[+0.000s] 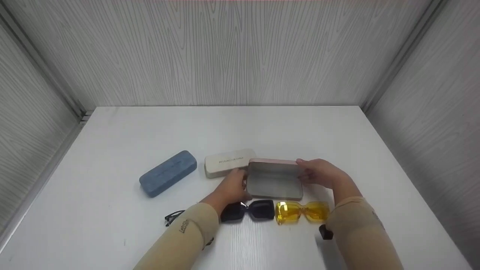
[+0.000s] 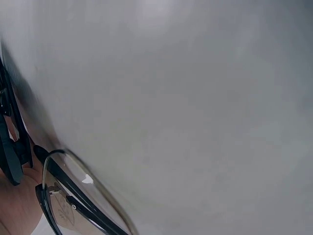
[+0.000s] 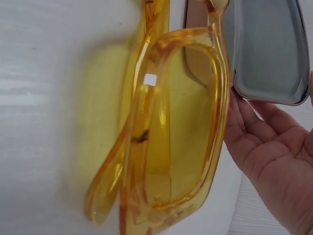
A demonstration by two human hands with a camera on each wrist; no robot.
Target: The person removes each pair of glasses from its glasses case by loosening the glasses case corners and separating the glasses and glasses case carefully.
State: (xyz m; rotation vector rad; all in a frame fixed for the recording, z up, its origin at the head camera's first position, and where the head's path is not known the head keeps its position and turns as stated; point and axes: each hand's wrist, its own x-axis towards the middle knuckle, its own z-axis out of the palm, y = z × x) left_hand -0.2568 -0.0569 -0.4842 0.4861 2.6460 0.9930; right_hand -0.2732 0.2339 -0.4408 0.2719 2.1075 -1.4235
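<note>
A pink glasses case (image 1: 275, 180) with a grey lining stands open, its hollow inside facing me. At its left side my left hand (image 1: 231, 187) grips the edge, thumb toward the lower corner. The right hand (image 1: 323, 173) holds the upper right edge, thumb on top; in the right wrist view its fingers lie against the case's pink outside. Just below the case lie black sunglasses (image 1: 261, 210), partly covered by my left hand and sleeve. Beside them are yellow sunglasses (image 1: 317, 211), large in the right wrist view.
A cream glasses case (image 1: 225, 162) lies shut behind my left hand, and a shut blue case (image 1: 167, 173) lies farther left. Clear-lens eyeglasses (image 2: 73, 188) sit under the left forearm, mostly hidden in the head view. Grey wood-grain panels (image 1: 225, 52) enclose the white table (image 1: 93, 157).
</note>
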